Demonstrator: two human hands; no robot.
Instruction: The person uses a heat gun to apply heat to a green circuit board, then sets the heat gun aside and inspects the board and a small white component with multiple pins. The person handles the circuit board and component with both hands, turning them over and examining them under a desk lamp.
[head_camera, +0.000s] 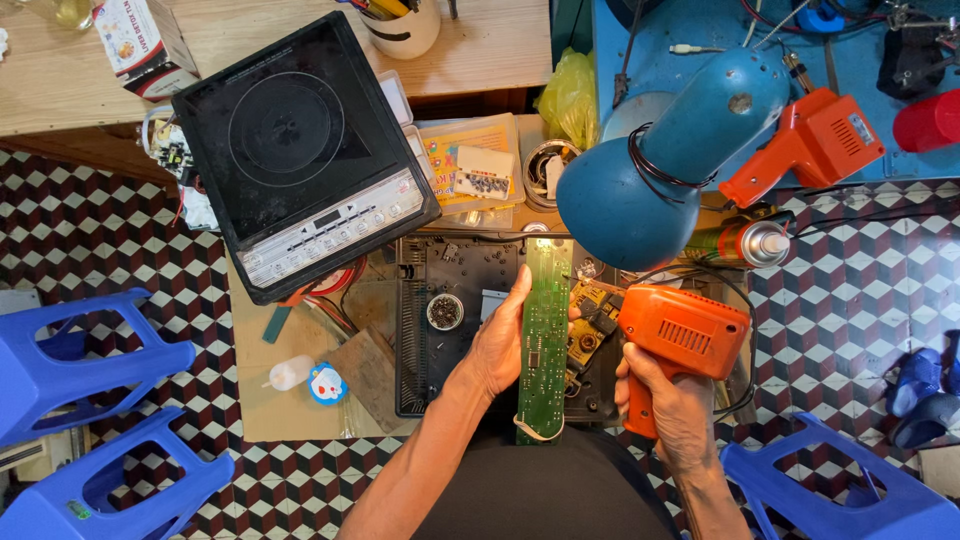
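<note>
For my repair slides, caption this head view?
Left hand steadies a green circuit board; right hand grips an orange soldering gun.

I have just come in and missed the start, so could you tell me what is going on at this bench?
A person is working on an opened appliance. Their left hand holds a long green circuit board upright over the black open casing. Their right hand grips an orange soldering gun, its tip pointing at the parts beside the board. The black induction cooktop top lies set aside behind, and a blue lamp hangs over the work.
</note>
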